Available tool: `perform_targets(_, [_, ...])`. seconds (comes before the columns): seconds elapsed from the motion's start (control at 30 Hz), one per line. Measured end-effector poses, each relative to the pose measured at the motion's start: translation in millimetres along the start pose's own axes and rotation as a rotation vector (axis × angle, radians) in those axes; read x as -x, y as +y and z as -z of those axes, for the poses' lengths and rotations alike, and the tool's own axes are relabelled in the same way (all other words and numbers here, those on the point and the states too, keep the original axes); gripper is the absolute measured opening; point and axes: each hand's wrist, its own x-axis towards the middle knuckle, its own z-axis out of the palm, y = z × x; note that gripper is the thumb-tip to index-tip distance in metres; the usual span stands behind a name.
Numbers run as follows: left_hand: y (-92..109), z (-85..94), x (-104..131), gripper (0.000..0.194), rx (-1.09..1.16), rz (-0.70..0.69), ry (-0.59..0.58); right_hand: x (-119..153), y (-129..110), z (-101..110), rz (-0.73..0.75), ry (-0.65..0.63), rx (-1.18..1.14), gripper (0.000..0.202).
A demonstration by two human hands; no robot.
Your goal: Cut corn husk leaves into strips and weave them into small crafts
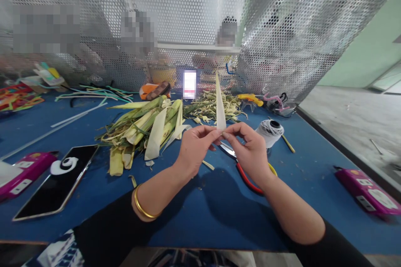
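A pale corn husk strip (220,106) stands upright between my hands, its narrow tip pointing up and away. My left hand (197,144) pinches its lower end between thumb and fingers. Close against it, my right hand (247,146) pinches the same end, fingertips nearly touching the left ones. Scissors with red and yellow handles (249,178) lie under my right hand, partly hidden by it. To the left rests a heap of green and pale corn husks (138,129). Beyond the strip is a pile of shredded husk pieces (203,106).
A spool of white thread (271,132) stands right of my right hand. A black tablet (59,181) and a magenta device (29,171) lie at left; another magenta device (369,192) sits at right. A lit phone (189,83) leans by the perforated metal screen (194,4). Blurred people show behind it.
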Motion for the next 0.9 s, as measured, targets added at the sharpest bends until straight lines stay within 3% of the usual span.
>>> perform_targets(0.23, [-0.7, -0.1, 1.7, 0.018, -0.012, 0.0, -0.022, -0.3, 0.3, -0.8, 0.001, 0.046, 0.017, 0.005])
perform_targets(0.43, [-1.2, 1.2, 0.4, 0.023, 0.015, 0.037, -0.02, -0.6, 1.0, -1.2, 0.015, 0.005, -0.023, 0.004])
perform_targets(0.6, [0.8, 1.1, -0.9, 0.019, 0.081, 0.122, 0.006, -1.4, 1.5, -0.3, 0.13, -0.003, 0.017, 0.005])
perform_targets(0.9, [3.0, 1.2, -1.7, 0.018, 0.085, 0.134, 0.002, -1.4, 3.6, 3.3, 0.299, -0.024, 0.183, 0.011])
